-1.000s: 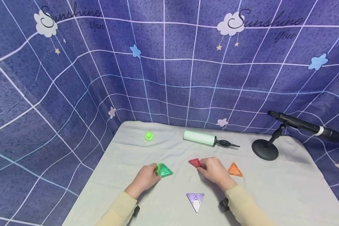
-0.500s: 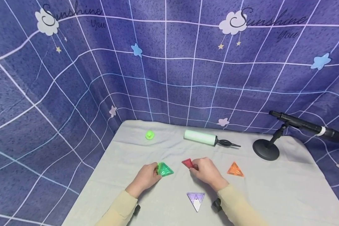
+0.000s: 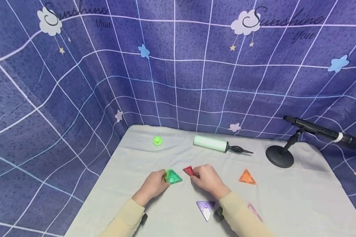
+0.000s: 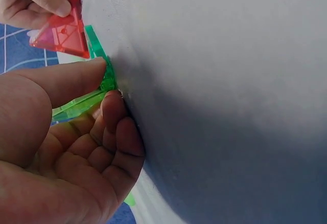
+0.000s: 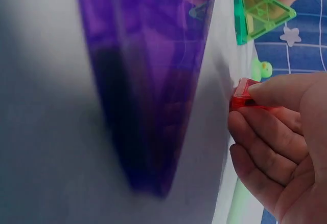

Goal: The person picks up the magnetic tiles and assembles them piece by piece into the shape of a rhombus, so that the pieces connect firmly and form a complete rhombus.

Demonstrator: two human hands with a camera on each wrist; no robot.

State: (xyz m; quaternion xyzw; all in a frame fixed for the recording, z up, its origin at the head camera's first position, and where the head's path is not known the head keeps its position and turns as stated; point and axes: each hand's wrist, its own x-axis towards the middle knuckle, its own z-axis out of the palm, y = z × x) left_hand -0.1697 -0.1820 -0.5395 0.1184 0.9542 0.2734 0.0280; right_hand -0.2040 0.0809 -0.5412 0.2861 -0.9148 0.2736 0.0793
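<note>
With thumb and fingers, my left hand (image 3: pixel 153 184) pinches two triangular magnetic tiles near the table's middle. The dark green tile (image 3: pixel 174 177) lies low on the cloth; the light green tile (image 5: pixel 268 17) stands up at an angle against it. Just to the right, my right hand (image 3: pixel 209 177) pinches a red triangular magnetic tile (image 3: pixel 188 170) by its right part, thumb over it. That red tile (image 4: pixel 64 37) is tilted up close to the dark green edge in the left wrist view. A purple triangular tile (image 3: pixel 206 208) lies nearer me, below the right hand.
An orange triangular tile (image 3: pixel 247 177) lies right of the right hand, and a pink tile (image 3: pixel 255 211) is partly hidden by the sleeve. Along the back are a small green duck (image 3: pixel 157 140), a pale green hand pump (image 3: pixel 210 144) and a black stand (image 3: pixel 279 156).
My right hand has slid left with the red tile, closer to the green tiles. Part of the pink tile now shows beside the right sleeve. The left hand stays in place.
</note>
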